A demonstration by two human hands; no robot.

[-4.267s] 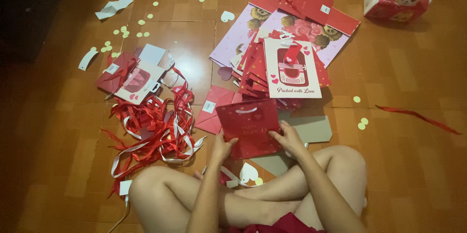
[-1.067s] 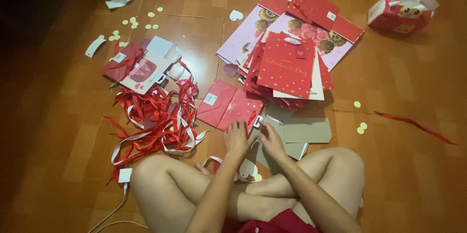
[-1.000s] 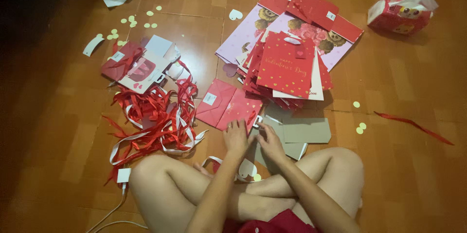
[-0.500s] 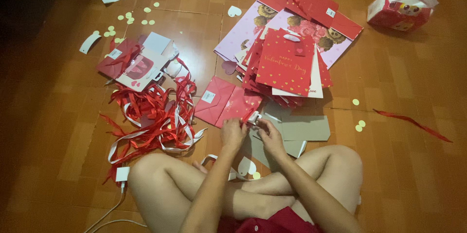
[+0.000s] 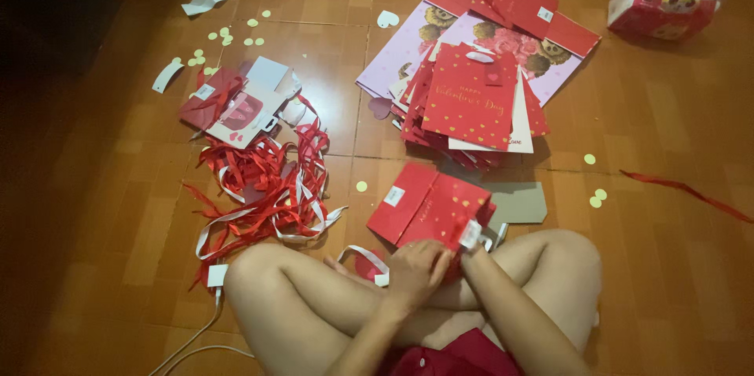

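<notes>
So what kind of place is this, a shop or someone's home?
Most likely a room in a home: the person sits cross-legged on a glossy brown tiled floor, with flat red paper gift bags piled ahead and a tangle of red ribbons strewn beside them, no workbench in view.

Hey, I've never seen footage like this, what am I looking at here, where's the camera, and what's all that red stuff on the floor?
There is no machine here. The camera sits on a person's head and looks down at their crossed legs and two bare hands. The left hand and right hand meet at a folded red paper bag on the wooden floor; the grip itself is hard to see. Ahead lies a stack of flat red bags. To the left is a tangle of red ribbons, and small pale paper dots are scattered about.
</notes>
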